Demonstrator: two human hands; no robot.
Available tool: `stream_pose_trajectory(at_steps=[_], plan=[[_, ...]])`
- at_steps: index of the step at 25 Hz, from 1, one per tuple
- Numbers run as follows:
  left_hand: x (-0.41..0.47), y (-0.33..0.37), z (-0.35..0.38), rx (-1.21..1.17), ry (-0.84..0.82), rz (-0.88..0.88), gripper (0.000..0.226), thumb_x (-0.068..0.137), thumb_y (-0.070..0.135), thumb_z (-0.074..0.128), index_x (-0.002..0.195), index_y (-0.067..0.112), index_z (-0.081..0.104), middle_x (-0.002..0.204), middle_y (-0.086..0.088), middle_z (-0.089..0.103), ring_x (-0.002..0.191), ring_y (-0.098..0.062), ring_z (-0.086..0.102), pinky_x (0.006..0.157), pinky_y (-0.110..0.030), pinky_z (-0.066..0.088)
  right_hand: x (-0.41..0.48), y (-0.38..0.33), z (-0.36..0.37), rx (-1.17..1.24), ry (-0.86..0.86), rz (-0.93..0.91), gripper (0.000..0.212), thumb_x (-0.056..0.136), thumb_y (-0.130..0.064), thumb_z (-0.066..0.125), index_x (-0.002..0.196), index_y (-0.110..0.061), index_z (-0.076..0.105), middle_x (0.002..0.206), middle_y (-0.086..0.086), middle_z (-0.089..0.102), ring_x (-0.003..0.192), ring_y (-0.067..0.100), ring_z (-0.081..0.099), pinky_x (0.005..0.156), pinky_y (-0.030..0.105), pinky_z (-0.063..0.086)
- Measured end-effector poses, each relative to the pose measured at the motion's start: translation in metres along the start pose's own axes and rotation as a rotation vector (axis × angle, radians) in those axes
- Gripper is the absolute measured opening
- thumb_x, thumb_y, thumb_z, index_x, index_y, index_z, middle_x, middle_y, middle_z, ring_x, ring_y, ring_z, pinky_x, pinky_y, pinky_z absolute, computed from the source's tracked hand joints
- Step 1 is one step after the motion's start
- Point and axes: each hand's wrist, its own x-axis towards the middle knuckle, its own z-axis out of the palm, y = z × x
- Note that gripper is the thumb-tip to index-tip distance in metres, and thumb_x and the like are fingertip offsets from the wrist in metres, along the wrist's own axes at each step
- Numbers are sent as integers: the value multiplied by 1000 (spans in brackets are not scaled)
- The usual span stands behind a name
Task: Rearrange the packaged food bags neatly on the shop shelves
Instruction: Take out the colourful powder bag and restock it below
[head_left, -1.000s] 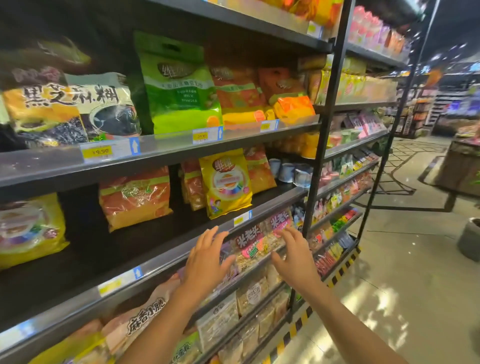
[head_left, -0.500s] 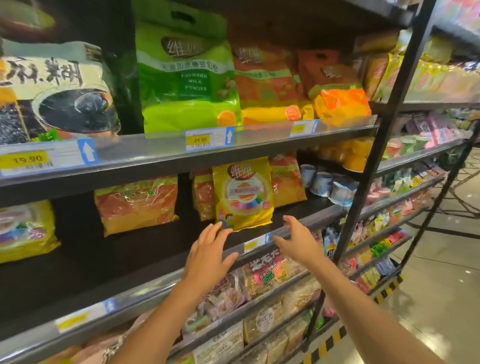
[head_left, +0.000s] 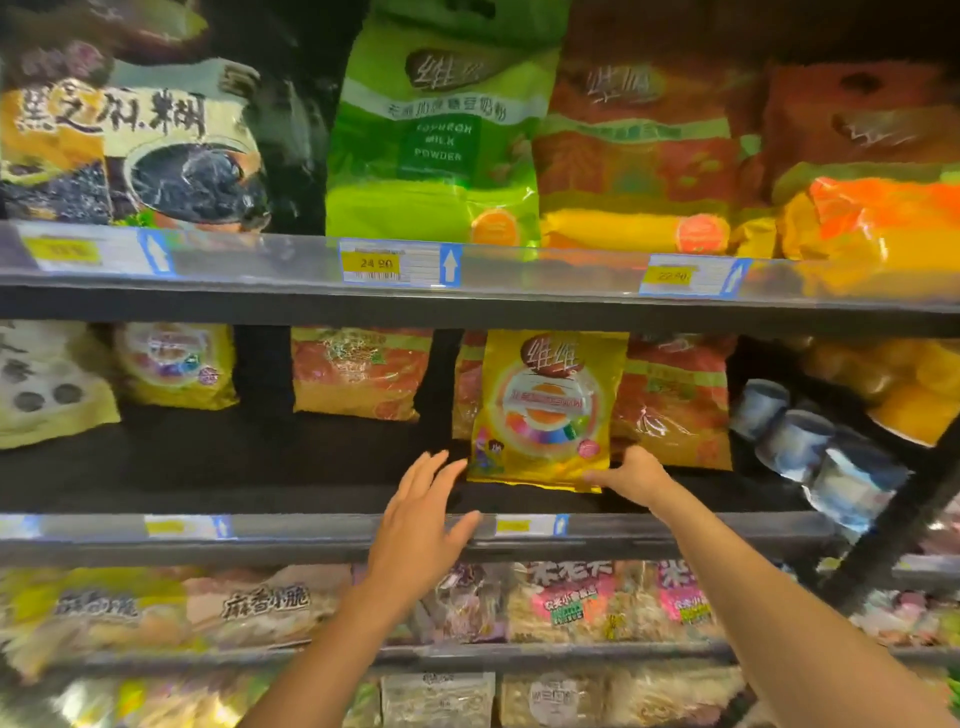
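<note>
Both hands rose: right hand (head_left: 631, 475) fingers clasp the yellow bag (head_left: 545, 410), partly hidden; left hand (head_left: 421, 525) spread.

Dark metal shelves (head_left: 467, 312) with price tags (head_left: 400, 262); lighting seemingly dim.

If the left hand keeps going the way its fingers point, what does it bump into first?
Probably the yellow bag. The left hand is open, fingers aimed up and slightly right at the bag's lower left corner. Depth is hard to judge; it may slip just past.
</note>
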Motion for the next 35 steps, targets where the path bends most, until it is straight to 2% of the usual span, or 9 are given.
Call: stream_pose_trajectory(at_steps=[4,13,18,21,24,26,30,32,35], plan=[[-23,16,2,-76,139,-97,55,100,40,63,152,32,46,164,12,35,157,-8,19,126,-37,27,7,3,3,33,-57,-148,56,92,-45,73,61,-14,38,57,2,36,55,18,37,58,35,28],[-52,49,-1,-487,313,-414,32,102,29,63,133,32,58,136,12,59,121,-9,59,105,-34,49,-19,2,-13,147,32,-594,47,106,-37,52,67,-12,47,63,4,42,60,19,40,61,37,27],[-45,53,8,-722,188,-544,16,105,34,57,118,34,66,124,4,71,112,-12,67,105,-39,54,-42,5,-27,351,73,-589,48,108,-32,50,84,6,67,87,27,68,77,36,59,70,39,40],[-37,69,11,-1113,27,-724,45,108,43,46,130,10,67,120,-9,75,108,-25,72,95,-34,56,-63,6,-40,528,-6,-522,47,108,-35,49,98,5,72,99,25,74,86,32,68,82,41,49],[-39,76,10,-1478,-223,-751,81,99,72,36,133,7,68,132,-19,71,126,-39,65,117,-51,44,-97,13,-42,633,-147,-522,43,108,-36,49,107,-4,77,107,13,79,105,34,73,97,48,55],[-45,76,8,-1628,-332,-723,94,91,81,37,137,5,67,142,-24,63,135,-41,58,121,-56,37,-122,28,-36,685,-215,-514,40,106,-34,49,110,-6,77,109,11,80,105,30,75,94,40,58],[-60,83,16,-1698,-410,-708,83,91,71,50,144,8,61,148,-23,58,135,-40,58,116,-58,43,-153,75,-7,772,-294,-467,51,92,-53,64,107,-7,79,108,16,79,104,34,75,91,41,61],[-70,85,27,-1674,-364,-763,71,92,60,55,140,9,65,141,-21,64,124,-37,67,107,-54,53,-165,96,11,766,-326,-458,68,73,-72,75,101,-11,83,106,15,80,100,29,77,85,32,61],[-90,84,37,-1591,-214,-803,54,95,45,62,137,12,67,132,-19,71,114,-34,73,95,-48,61,-179,122,37,790,-398,-441,65,61,-72,82,93,-15,86,102,12,81,97,24,77,79,21,59]])
